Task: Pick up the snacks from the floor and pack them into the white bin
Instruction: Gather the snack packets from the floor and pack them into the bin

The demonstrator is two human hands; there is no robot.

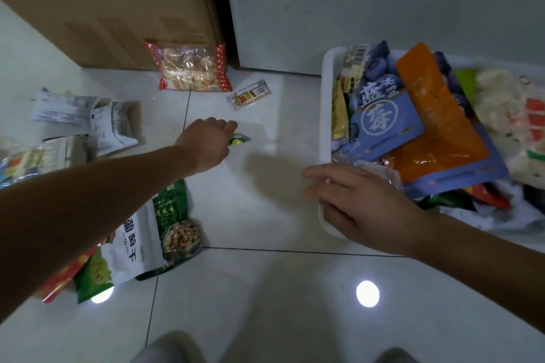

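My left hand reaches across the tiled floor, its fingers closed on a small green and yellow snack packet lying on the floor. My right hand rests on the near left corner of the white bin, fingers spread, nothing in it. The bin holds several packets, among them a blue blueberry bag and an orange bag. Loose on the floor lie a red-edged clear bag of biscuits, a small bar packet, and a green peanut bag under a white raisin bag.
A large cardboard box stands at the back left, a white cabinet or door behind the bin. Several silvery and white packets lie at the left. Two ceiling lights reflect on the glossy tiles near my knees.
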